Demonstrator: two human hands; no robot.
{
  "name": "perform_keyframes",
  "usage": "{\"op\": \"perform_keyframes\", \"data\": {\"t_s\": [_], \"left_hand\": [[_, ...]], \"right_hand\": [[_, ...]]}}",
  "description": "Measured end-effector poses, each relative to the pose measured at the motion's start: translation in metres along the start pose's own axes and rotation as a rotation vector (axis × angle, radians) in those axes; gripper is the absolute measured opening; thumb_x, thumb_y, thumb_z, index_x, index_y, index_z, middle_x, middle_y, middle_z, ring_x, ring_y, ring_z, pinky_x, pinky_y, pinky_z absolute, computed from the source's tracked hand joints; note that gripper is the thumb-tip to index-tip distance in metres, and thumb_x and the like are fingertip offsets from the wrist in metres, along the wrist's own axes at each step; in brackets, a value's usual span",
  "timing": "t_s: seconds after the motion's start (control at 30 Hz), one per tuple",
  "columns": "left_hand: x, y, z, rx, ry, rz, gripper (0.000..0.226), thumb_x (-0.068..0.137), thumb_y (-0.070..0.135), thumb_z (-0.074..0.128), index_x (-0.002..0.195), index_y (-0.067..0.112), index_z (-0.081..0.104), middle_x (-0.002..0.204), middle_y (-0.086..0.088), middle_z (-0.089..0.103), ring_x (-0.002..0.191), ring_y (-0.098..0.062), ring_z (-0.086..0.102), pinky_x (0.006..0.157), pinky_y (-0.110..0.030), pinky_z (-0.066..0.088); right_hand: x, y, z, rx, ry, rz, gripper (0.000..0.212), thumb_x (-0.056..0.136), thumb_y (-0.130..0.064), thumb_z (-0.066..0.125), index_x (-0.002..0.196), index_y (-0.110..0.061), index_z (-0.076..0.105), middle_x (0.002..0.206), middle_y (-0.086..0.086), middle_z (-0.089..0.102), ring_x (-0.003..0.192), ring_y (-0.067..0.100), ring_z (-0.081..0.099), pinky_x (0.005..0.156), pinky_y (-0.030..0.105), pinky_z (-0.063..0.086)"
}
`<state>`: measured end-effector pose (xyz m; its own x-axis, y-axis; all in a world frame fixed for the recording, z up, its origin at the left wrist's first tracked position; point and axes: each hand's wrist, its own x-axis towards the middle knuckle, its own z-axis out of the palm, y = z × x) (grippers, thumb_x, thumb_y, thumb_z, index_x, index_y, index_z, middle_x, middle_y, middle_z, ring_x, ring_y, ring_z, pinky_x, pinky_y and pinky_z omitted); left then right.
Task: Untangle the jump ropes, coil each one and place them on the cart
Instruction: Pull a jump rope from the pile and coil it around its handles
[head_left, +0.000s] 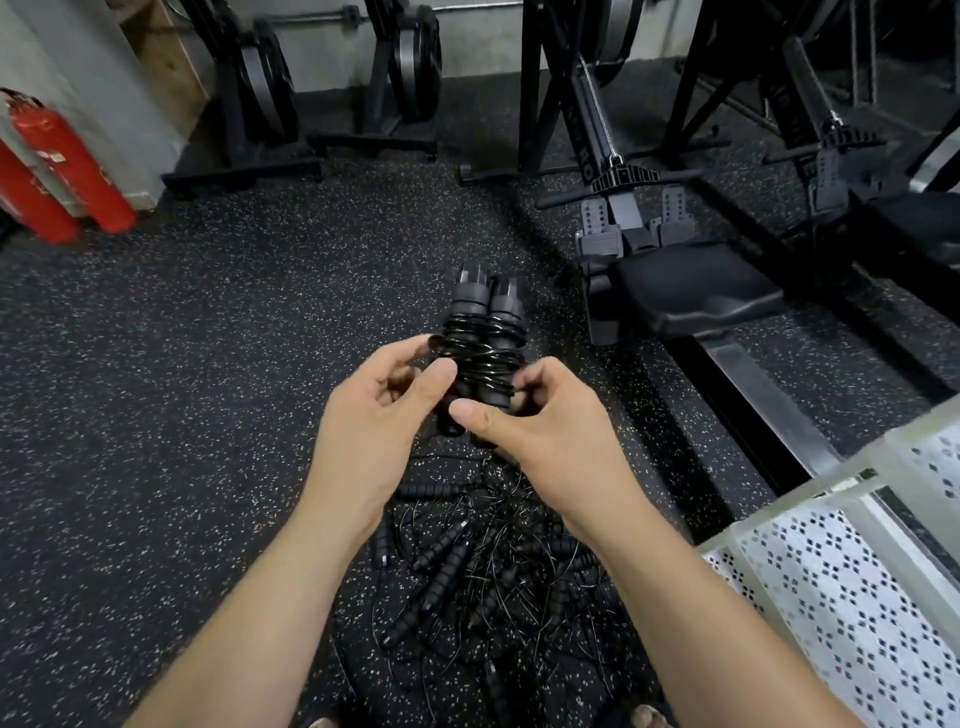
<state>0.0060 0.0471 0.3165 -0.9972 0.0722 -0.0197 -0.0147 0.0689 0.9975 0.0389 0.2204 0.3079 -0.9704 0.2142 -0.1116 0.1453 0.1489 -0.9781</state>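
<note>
Between the two hands a black jump rope (485, 332) is held up above the floor, its two thick black plastic handles (470, 296) laid side by side and its glossy black cord (483, 364) wound round them in several turns. The left hand (379, 400) is curled round the left side of this bundle, with the thumb laid against the wound cord. The right hand (535, 421) is closed on the lower right part, thumb and fingers pinching at the cord near the handle ends. Whether the loose end is already tucked in cannot be told. This one rope is judged to be nearly coiled, with only the securing of the last turn and its placing left to be done. Below the wrists, a tangled heap of thin black cords and ribbed black foam-grip handles (467, 571) is spread on the black speckled rubber floor (208, 364), so most of the untangling is judged to lie ahead. To the right, well apart from the hands, a corner of the white perforated metal cart with pale translucent rails (831, 582) is seen. No rope can be made out on the part in view. Beyond the bundle, the black padded seat of a rowing machine (685, 296) is seen.
</note>
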Motion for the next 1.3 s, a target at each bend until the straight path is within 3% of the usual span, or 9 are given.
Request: {"op": "perform_keyframes", "data": {"t_s": [0.1,0.2,0.37,0.57,0.67,0.83,0.97,1.17,1.3], "left_hand": [[-0.006,0.011,0.001,-0.113,-0.082,-0.074,0.038,0.095,0.036,0.074,0.132,0.029,0.074,0.125,0.005,0.079,0.118,-0.012,0.073,0.103,-0.038,0.055],[-0.017,0.025,0.008,-0.128,-0.12,-0.074,0.04,0.096,0.035,0.074,0.135,0.027,0.073,0.129,0.004,0.078,0.124,-0.018,0.071,0.113,-0.05,0.052],[-0.039,0.075,0.031,-0.05,-0.183,-0.005,0.035,0.098,0.037,0.075,0.132,0.033,0.073,0.123,0.011,0.079,0.119,-0.008,0.072,0.108,-0.037,0.052],[-0.07,0.161,0.077,0.037,-0.325,0.143,0.039,0.098,0.041,0.074,0.136,0.036,0.071,0.121,0.02,0.078,0.114,0.001,0.071,0.091,-0.016,0.055],[-0.09,0.197,0.108,0.048,-0.407,0.205,0.031,0.102,0.04,0.07,0.133,0.039,0.071,0.117,0.022,0.078,0.109,0.001,0.073,0.084,-0.019,0.059],[-0.125,0.253,0.162,0.055,-0.5,0.272,0.042,0.097,0.058,0.069,0.136,0.041,0.07,0.125,0.02,0.076,0.119,-0.006,0.072,0.109,-0.045,0.055],[-0.157,0.294,0.205,0.082,-0.587,0.327,0.015,0.108,0.044,0.061,0.11,0.05,0.074,0.11,0.032,0.076,0.102,0.011,0.071,0.094,-0.026,0.053],[-0.194,0.332,0.262,0.137,-0.731,0.399,0.028,0.11,0.041,0.058,0.134,0.041,0.071,0.113,0.026,0.077,0.103,0.009,0.071,0.083,-0.018,0.054],[-0.214,0.341,0.293,0.151,-0.78,0.45,0.021,0.106,0.025,0.064,0.119,0.015,0.077,0.101,-0.009,0.077,0.077,-0.004,0.064,0.07,-0.015,0.048]], "right_hand": [[-0.007,-0.007,-0.005,0.015,0.024,0.002,0.07,0.061,-0.055,0.102,0.108,-0.027,0.057,0.087,-0.006,0.066,0.081,0.021,0.076,0.079,0.057,0.064],[-0.02,-0.019,-0.019,-0.054,0.054,-0.026,0.075,0.065,-0.053,0.102,0.116,-0.033,0.051,0.085,-0.008,0.067,0.074,0.006,0.069,0.076,0.047,0.062],[-0.055,-0.06,-0.059,-0.171,0.091,-0.048,0.077,0.068,-0.054,0.099,0.121,-0.03,0.049,0.091,-0.014,0.068,0.077,-0.008,0.066,0.073,0.026,0.052],[-0.111,-0.129,-0.136,-0.287,0.229,-0.116,0.072,0.068,-0.069,0.091,0.116,-0.033,0.051,0.102,-0.011,0.07,0.092,0.006,0.069,0.076,0.03,0.051],[-0.144,-0.164,-0.178,-0.335,0.31,-0.16,0.052,0.083,-0.065,0.084,0.108,-0.034,0.051,0.098,-0.013,0.073,0.088,0.004,0.07,0.077,0.033,0.054],[-0.199,-0.212,-0.248,-0.417,0.393,-0.176,0.041,0.089,-0.056,0.082,0.106,-0.033,0.053,0.095,-0.009,0.079,0.081,0.009,0.074,0.074,0.038,0.056],[-0.246,-0.247,-0.301,-0.59,0.422,-0.155,0.041,0.091,-0.059,0.077,0.106,-0.029,0.054,0.087,-0.008,0.08,0.074,0.01,0.076,0.074,0.043,0.062],[-0.294,-0.274,-0.372,-0.859,0.455,-0.064,0.03,0.092,-0.047,0.076,0.098,-0.02,0.064,0.081,0.0,0.08,0.082,0.021,0.076,0.077,0.047,0.062],[-0.32,-0.271,-0.415,-0.898,0.362,0.021,0.029,0.093,-0.049,0.074,0.091,-0.02,0.076,0.086,-0.004,0.081,0.088,0.016,0.077,0.089,0.04,0.061]]}}
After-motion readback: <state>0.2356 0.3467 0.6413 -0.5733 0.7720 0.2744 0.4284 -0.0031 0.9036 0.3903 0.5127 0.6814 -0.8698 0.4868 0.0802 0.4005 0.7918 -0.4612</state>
